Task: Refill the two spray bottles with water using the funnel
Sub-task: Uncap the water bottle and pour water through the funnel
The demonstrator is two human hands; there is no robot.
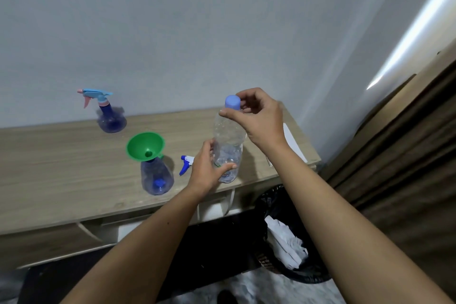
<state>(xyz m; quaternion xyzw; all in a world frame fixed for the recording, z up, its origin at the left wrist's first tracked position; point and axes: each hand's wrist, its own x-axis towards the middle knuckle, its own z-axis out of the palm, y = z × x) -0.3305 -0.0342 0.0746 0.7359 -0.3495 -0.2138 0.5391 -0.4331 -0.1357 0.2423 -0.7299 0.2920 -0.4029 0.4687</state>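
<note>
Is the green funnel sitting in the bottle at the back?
No, the green funnel sits in the near spray bottle; the back spray bottle wears its sprayer.

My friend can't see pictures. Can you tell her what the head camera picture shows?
A person's left hand holds a clear water bottle while the right hand pinches its blue cap. On the wooden desk, a green funnel sits in an open spray bottle.

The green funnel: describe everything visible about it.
The green funnel looks like smooth, glossy plastic, with a wide round bowl narrowing to a small hole. It sits tilted slightly in the open neck of the near spray bottle, which stands on the wooden table. A small tab shows at its right edge. Neither hand touches it.
</note>
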